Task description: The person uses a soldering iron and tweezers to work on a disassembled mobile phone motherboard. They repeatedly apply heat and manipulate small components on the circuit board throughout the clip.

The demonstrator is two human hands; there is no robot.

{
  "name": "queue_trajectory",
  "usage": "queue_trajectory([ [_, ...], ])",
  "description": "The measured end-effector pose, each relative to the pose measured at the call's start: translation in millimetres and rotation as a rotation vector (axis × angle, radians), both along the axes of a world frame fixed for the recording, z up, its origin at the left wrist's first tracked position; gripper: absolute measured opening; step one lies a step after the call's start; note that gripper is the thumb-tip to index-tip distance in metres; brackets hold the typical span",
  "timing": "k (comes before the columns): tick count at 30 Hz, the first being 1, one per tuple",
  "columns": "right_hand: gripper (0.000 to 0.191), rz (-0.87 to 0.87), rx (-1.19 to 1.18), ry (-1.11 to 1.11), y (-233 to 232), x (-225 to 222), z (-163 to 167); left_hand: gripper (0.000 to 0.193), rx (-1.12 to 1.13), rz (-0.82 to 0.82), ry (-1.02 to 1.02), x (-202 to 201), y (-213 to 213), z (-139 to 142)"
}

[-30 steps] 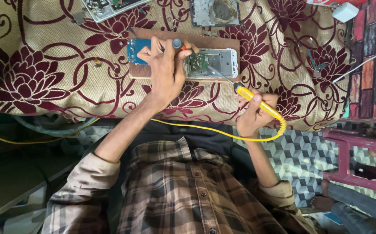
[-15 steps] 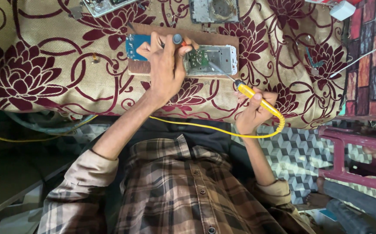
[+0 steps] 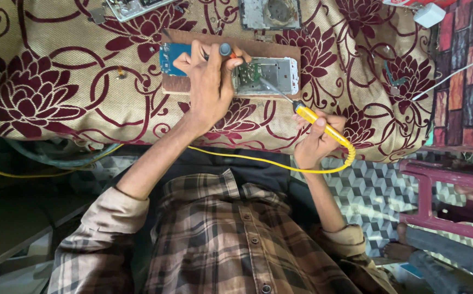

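Observation:
An opened phone with its circuit board (image 3: 266, 75) bare lies on a brown wooden board (image 3: 280, 51) on top of the flowered cloth. My left hand (image 3: 209, 81) rests on the wooden board beside the phone. It pinches a small tool with a grey cap (image 3: 225, 50), and its fingers also touch a blue part (image 3: 168, 54). My right hand (image 3: 315, 142) grips a yellow soldering iron (image 3: 323, 126). The iron's metal tip reaches up to the circuit board.
A maroon-flowered cloth (image 3: 56, 92) covers the work surface. More opened devices (image 3: 272, 12) lie at its far edge, and a white adapter (image 3: 430, 15) at the top right. A yellow cord (image 3: 258, 160) loops under my arms. A red stool (image 3: 443, 185) stands at the right.
Both hands keep their hold and place. The iron's tip stays at the circuit board. Only the view has shifted slightly.

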State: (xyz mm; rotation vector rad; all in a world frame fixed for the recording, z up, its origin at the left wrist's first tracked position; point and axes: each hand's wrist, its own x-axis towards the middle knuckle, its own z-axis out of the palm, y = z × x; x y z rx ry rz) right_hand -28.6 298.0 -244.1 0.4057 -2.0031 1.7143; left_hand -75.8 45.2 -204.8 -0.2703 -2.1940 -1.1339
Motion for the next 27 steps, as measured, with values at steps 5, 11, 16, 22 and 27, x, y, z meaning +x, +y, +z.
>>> queue_trajectory([
  [5, 0.031, 0.018, -0.029, 0.01, -2.7, -2.6, -2.1, 0.008, 0.0, 0.0, 0.004, -0.6, 0.2, 0.3],
  [11, 0.031, 0.044, -0.042, -0.02, -0.8, -4.4, -2.0, 0.008, 0.006, 0.001, 0.011, -0.8, -1.0, 0.0],
  [16, 0.029, 0.025, -0.019, -0.031, -1.0, -2.3, -0.2, 0.003, 0.009, 0.006, 0.013, -0.9, -0.2, 0.6],
  [22, 0.027, 0.02, -0.01, -0.016, -1.8, 0.4, 2.5, 0.003, 0.0, 0.014, 0.015, -1.1, -0.3, -1.0],
  [27, 0.025, 0.002, 0.071, 0.022, -0.1, 3.9, 5.1, 0.008, -0.011, 0.001, 0.024, -1.5, -1.5, -3.4],
])
